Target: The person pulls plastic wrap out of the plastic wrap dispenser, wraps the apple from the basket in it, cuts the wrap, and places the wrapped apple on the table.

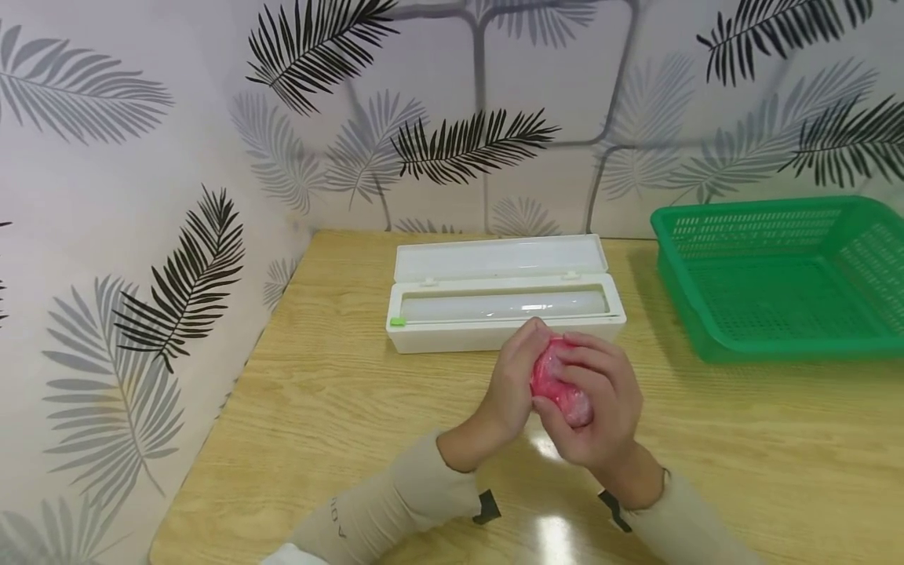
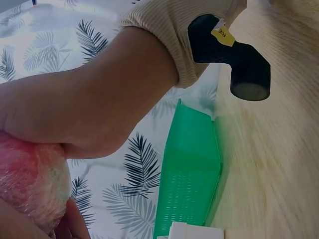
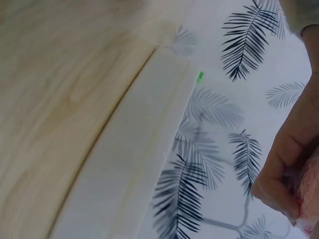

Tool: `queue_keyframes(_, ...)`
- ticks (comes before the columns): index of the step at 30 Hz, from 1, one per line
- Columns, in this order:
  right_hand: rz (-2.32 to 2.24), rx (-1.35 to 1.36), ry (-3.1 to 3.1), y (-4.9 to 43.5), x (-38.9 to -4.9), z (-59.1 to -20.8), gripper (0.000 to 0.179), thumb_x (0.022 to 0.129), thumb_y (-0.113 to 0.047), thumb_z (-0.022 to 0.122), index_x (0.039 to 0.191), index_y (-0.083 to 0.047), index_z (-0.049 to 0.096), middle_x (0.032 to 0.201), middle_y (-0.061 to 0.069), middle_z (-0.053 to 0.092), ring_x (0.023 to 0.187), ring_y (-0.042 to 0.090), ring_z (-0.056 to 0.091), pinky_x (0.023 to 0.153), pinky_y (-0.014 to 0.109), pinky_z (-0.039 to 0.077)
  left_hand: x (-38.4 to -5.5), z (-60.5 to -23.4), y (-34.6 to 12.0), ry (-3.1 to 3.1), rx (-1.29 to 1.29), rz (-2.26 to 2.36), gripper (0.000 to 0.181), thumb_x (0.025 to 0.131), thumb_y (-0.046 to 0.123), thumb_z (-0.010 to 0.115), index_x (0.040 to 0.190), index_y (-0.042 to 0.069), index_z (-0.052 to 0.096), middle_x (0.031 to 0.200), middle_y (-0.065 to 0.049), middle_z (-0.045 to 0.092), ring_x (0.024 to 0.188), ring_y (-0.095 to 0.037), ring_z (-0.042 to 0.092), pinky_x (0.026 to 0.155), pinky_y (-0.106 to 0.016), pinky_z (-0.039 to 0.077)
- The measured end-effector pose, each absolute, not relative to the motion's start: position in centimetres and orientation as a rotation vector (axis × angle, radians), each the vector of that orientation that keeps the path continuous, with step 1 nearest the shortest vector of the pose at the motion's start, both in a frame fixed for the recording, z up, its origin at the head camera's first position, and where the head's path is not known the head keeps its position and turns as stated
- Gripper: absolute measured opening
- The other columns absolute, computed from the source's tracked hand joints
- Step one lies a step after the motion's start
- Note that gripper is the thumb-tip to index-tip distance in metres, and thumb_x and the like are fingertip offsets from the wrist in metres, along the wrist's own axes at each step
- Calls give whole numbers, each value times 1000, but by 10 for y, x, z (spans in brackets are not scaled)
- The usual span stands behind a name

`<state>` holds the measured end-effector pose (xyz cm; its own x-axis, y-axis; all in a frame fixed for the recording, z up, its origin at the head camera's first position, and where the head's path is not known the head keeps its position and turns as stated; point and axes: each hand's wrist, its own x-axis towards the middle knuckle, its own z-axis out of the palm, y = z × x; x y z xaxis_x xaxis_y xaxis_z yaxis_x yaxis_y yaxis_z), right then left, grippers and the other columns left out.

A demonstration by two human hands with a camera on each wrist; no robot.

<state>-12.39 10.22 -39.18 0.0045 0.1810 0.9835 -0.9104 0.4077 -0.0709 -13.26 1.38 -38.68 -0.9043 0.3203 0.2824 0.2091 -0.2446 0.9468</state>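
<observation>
A pink-red rounded bundle wrapped in clear film (image 1: 554, 380) is held up over the table between both hands. My left hand (image 1: 507, 384) grips it from the left, fingers curled against its side. From the right, my right hand (image 1: 603, 388) wraps its fingers and thumb round it. Up close in the left wrist view, the wrapped bundle (image 2: 25, 181) looks red with a paler, whitish-green side under crinkled film. What lies inside the film cannot be told. Just beyond the hands stands a white cling film dispenser (image 1: 494, 337), lid raised, with a film roll (image 1: 494, 304) inside.
A green perforated plastic basket (image 1: 706, 314) stands on the right of the wood-grain table (image 1: 339, 392). The dispenser has a green slider (image 1: 398, 322) at its left front edge. A leaf-patterned wall covering (image 1: 438, 188) rises behind the table and to its left.
</observation>
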Motion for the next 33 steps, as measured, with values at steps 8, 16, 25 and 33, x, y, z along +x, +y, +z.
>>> queue_keyframes(8,1149,750,-1217,106,-123,-386,34,82,-21,61,71,10,53,73,23,57,75,38,58,79,35,51,-128,-391,15,2017,910,2373,30,101,17,25,97,-6,44,88,-17,52,72,-12,54,52,-22,49)
queue_keyframes(16,1501,582,-1176,101,-112,-378,28,81,-11,55,75,16,52,81,26,59,87,35,62,81,37,51,-126,-401,22,2298,1346,2424,43,97,33,31,110,-8,34,110,-24,37,102,-32,44,78,-33,52)
queue_keyframes(25,1765,595,-1129,101,-104,-375,21,85,-3,47,84,17,53,94,26,61,95,36,58,86,37,49,-126,-400,24,2549,1825,2341,50,93,38,40,105,-9,29,109,-29,33,103,-38,43,84,-39,50)
queue_keyframes(33,1840,548,-1222,104,-103,-380,21,85,7,37,89,19,54,104,23,62,110,36,54,91,36,47,-119,-382,23,2470,1783,2413,38,95,27,37,100,-10,33,102,-25,38,97,-37,43,81,-38,51)
